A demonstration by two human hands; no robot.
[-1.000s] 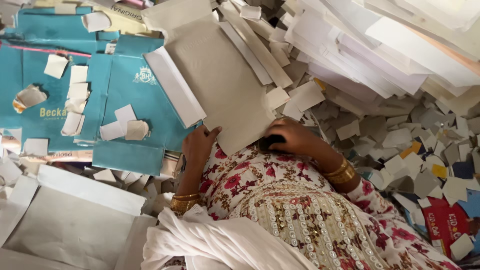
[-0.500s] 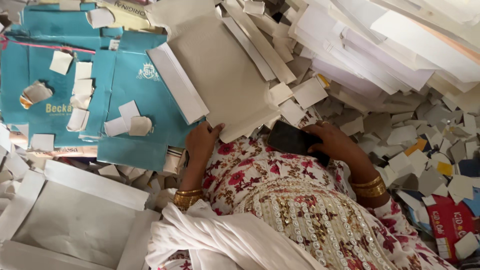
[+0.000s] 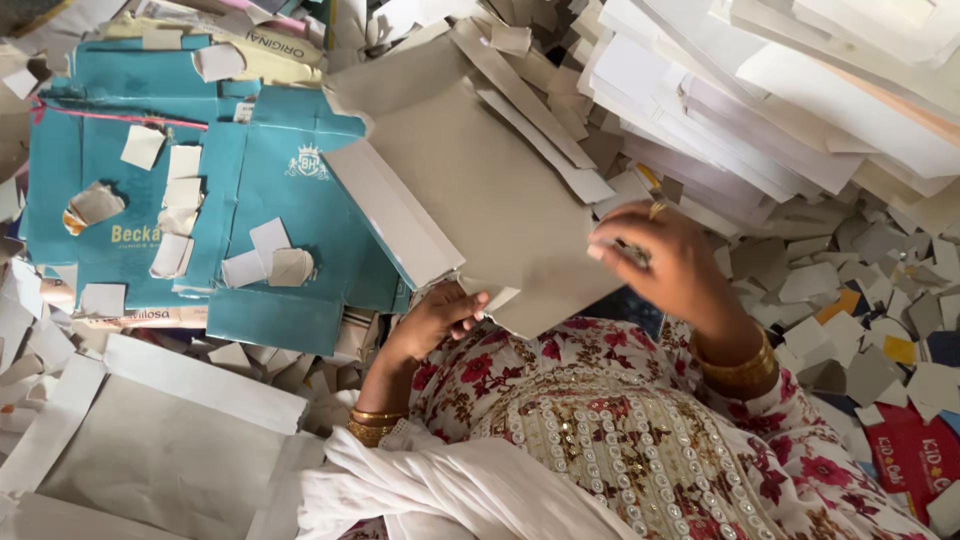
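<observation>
Count, left to right. One grey flattened carton blank [image 3: 170, 450] lies at lower left, its white flaps turned outward. One teal printed carton sheet [image 3: 200, 200] covers the upper left; roughly ten small white and grey offcuts lie on it. One large grey carton blank [image 3: 490, 190] sits at centre, the piece in hand. One stack of white sheets [image 3: 780, 90] fans across the upper right; individual sheets too many to count. Loose grey and white scraps [image 3: 850, 270] litter the right side, with a few yellow ones; uncountable. Two hands in view, both the person's own.

Orientation. Long axis of the large grey carton blank runs diagonally, from upper left of centre down to lower right. Its lower corner points toward the person's lap at bottom centre. A white side flap [image 3: 390, 215] runs along its left edge, parallel to that axis.

Grip. Left hand [image 3: 435, 320] is at the blank's lower edge, fingers curled and pinching a small folded tab there. Right hand [image 3: 670, 265] is at the blank's right edge, fingers drawn together on a small piece at the edge; whether they clamp the blank itself cannot be told.

Edges and room. The blank's left flap overlaps the teal sheet; its top edge is tucked among grey strips. Its right edge is just beside the white stack. Little free surface on any side; only the lap area below is uncovered by paper.
</observation>
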